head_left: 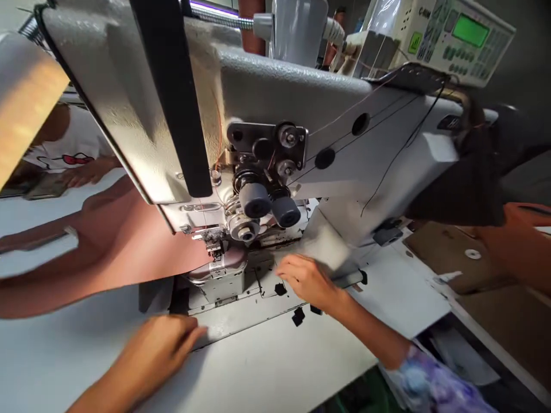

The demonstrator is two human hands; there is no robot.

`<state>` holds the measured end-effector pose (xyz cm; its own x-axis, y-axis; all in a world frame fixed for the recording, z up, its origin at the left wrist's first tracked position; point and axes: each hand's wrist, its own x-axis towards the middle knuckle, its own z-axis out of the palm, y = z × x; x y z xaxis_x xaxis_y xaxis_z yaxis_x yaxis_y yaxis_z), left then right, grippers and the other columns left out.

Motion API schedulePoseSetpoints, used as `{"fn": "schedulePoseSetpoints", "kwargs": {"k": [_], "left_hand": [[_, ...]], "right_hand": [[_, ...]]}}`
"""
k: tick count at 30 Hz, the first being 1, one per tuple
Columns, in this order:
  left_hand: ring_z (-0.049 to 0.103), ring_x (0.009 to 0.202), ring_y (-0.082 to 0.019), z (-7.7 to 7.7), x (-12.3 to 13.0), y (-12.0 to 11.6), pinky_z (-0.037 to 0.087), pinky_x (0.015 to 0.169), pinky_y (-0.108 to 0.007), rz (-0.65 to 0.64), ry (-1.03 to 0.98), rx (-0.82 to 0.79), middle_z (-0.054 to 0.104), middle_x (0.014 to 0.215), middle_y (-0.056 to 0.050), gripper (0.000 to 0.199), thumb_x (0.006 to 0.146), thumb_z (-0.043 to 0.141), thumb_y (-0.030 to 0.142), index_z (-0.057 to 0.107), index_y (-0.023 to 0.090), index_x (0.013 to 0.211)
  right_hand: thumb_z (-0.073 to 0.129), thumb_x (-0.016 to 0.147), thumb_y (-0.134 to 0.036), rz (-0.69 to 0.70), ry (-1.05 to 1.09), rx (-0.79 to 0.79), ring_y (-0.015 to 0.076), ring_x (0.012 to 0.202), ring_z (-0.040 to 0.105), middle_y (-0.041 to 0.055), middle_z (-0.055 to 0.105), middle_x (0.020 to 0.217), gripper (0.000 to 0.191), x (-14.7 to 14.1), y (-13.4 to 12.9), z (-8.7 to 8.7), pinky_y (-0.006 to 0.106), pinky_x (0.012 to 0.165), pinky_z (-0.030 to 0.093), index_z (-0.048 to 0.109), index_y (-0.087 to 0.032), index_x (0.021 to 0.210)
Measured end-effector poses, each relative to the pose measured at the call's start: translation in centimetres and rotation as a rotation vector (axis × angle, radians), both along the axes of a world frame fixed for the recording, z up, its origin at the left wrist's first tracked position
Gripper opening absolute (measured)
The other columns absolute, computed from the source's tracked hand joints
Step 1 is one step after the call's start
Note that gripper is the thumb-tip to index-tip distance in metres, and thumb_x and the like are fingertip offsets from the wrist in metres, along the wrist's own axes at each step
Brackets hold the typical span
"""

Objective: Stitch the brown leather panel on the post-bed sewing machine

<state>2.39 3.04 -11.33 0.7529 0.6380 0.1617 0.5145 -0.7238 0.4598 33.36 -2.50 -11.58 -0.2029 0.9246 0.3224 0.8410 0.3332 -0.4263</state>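
Pinkish-brown leather sheet (124, 241) spreads left of the sewing machine (267, 115), its right edge tucked in at the presser foot (214, 248) under the machine head. Further left of the machine, at the frame's edge, another person's hand (80, 175) rests by a dark flat object; keep that apart from the worker. Below and left of the machine's base plate (232, 310), worker's left hand (161, 341) lies flat on the white table (279, 361), fingers together and stretched toward the plate's near edge, touching or nearly touching it, holding nothing. Two dark tension knobs (269, 203) hang off the machine front, above the needle area. Right of the presser foot, worker's right hand (307, 278) sits palm-down on the plate below the arm, fingers loosely curled and pointed at the needle; whether anything is pinched under them cannot be told. Small black scraps (298, 315) lie on the table just beside that wrist. Upper right, behind the machine, control panel (456, 37) with a green lit screen. Far right of the machine, brown cardboard pieces (451, 252).
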Motion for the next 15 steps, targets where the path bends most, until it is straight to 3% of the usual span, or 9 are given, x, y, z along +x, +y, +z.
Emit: {"fn": "schedulePoseSetpoints", "kwargs": {"k": [3, 7, 9, 12, 15], "left_hand": [[0.062, 0.057, -0.015, -1.1, 4.1, -3.1, 0.041, 0.055, -0.021, -0.058, 0.087, -0.185, 0.065, 0.063, -0.003, 0.033, 0.09, 0.045, 0.027, 0.065, 0.016, 0.067], [0.06, 0.066, -0.02, -1.6, 9.0, -3.3, 0.041, 0.063, -0.027, 0.019, 0.022, -0.337, 0.064, 0.07, -0.007, 0.022, 0.084, 0.044, 0.018, 0.063, 0.014, 0.073], [0.06, 0.069, -0.02, -1.7, 10.0, -3.1, 0.043, 0.065, -0.028, 0.071, -0.079, -0.435, 0.066, 0.077, -0.007, 0.018, 0.079, 0.047, 0.017, 0.064, 0.014, 0.084], [0.062, 0.077, -0.017, -2.1, 10.2, -3.3, 0.048, 0.071, -0.028, 0.134, -0.304, -0.611, 0.066, 0.102, -0.008, 0.035, 0.077, 0.05, 0.022, 0.06, 0.015, 0.109], [0.059, 0.069, -0.014, -3.2, 10.3, -3.8, 0.052, 0.066, -0.027, 0.202, -0.51, -0.797, 0.063, 0.094, -0.007, 0.041, 0.071, 0.058, 0.034, 0.06, 0.011, 0.105]], "right_hand": [[0.062, 0.079, -0.003, -0.09, 0.017, -0.136, 0.0119, 0.079, 0.064, 0.0015, 0.068, 0.094, 0.023, 0.2, -2.9, -2.7, 0.023, 0.075, 0.05, 0.071, -0.018, 0.094], [0.059, 0.081, -0.003, -0.167, 0.09, -0.245, 0.0168, 0.088, 0.063, 0.0025, 0.068, 0.088, 0.018, -0.7, -2.4, -5.1, 0.034, 0.083, 0.05, 0.07, -0.016, 0.087], [0.057, 0.083, -0.004, -0.232, 0.21, -0.27, 0.0159, 0.086, 0.063, 0.0029, 0.067, 0.086, 0.016, -1.3, -1.9, -5.2, 0.036, 0.083, 0.05, 0.069, -0.014, 0.085], [0.058, 0.082, -0.012, -0.287, 0.485, -0.372, 0.011, 0.065, 0.062, 0.0011, 0.066, 0.073, 0.01, -2.3, -2.0, -4.6, 0.026, 0.065, 0.05, 0.068, -0.012, 0.085], [0.065, 0.073, -0.026, -0.286, 0.728, -0.512, 0.0088, 0.049, 0.055, -0.0006, 0.061, 0.057, 0.017, -3.2, -2.8, -4.0, 0.02, 0.049, 0.042, 0.068, -0.01, 0.078]]}}
